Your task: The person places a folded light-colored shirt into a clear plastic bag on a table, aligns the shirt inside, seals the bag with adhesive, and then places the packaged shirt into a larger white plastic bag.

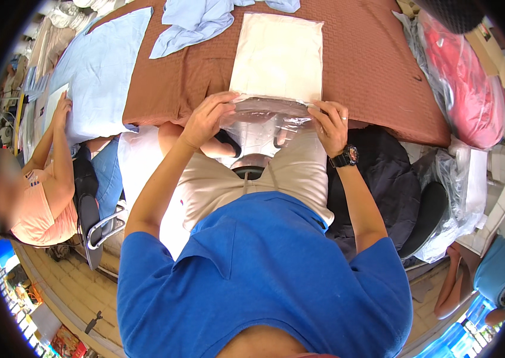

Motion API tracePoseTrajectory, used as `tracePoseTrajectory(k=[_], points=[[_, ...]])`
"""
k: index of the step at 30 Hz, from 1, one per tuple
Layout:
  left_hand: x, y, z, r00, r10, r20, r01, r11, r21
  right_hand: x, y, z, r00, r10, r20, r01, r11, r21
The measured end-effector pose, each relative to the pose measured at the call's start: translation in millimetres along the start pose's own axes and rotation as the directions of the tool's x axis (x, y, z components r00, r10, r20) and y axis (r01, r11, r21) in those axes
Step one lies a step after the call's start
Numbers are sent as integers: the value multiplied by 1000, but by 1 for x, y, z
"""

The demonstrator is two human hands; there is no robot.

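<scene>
A flat, cream-coloured folded cloth [277, 56] lies inside a clear plastic bag on the brown cover, close to its front edge. The bag's loose clear flap [273, 116] hangs past that edge above my lap. My left hand [209, 119] pinches the plastic near the package's lower left corner. At the lower right corner, my right hand [331, 124] has its fingers closed on the same bag. A dark watch [346, 156] is on my right wrist.
Brown quilted cover [378, 65] spreads over the table. Light blue cloth [196, 30] lies behind, more blue fabric [109, 65] at left, where a person [43, 191] sits working. Plastic-wrapped red goods [461, 77] stand at right. A black-covered chair [378, 191] is beside me.
</scene>
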State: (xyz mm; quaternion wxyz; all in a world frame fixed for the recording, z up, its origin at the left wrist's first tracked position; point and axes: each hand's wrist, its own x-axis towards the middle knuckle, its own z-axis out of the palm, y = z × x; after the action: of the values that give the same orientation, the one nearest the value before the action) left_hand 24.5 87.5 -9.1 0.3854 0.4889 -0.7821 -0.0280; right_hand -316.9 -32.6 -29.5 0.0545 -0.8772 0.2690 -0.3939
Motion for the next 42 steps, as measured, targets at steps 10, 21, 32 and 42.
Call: tracePoseTrajectory(k=[10, 21, 32, 42], points=[[12, 4, 7, 974, -224, -30, 218, 966, -137, 10, 7, -10, 973, 228, 43, -229, 922, 312], [34, 6, 31, 823, -537, -186, 521, 843, -131, 26, 8, 7, 833, 549, 73, -546, 792, 274], [40, 2, 42, 748, -638, -183, 651, 759, 9, 32, 4, 19, 817, 577, -14, -563, 802, 200], [56, 13, 30, 631, -768, -109, 773, 635, 5, 32, 11, 26, 767, 641, -26, -631, 762, 146]])
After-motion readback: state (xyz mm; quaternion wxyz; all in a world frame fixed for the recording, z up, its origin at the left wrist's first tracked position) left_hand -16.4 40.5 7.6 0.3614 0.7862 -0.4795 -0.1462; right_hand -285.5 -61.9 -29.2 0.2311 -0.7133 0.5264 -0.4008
